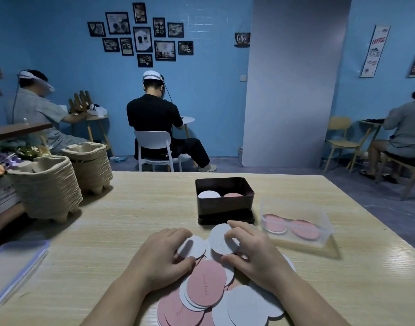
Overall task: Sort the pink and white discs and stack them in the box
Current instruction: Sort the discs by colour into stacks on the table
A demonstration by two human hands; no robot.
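Head view: sorting is started, but most of it looks left to do. In the dark box, centre frame, rounded corners and likely metal, a low white stack is set left and a low pink stack right. A mixed pile of thin, flat, matte card-like discs is spread at lower centre on the woodgrain table. One white disc is pinched by the right hand. Another white disc is gripped by the left hand. More pink discs are seen in a clear plastic tub, right of the box.

Matt white card disc pinched in the right hand, dull-sheened dark metal-look box just beyond the grip, clear glossy plastic tub to its right, satin wood-grain table beneath, rough paper-pulp trays far left.
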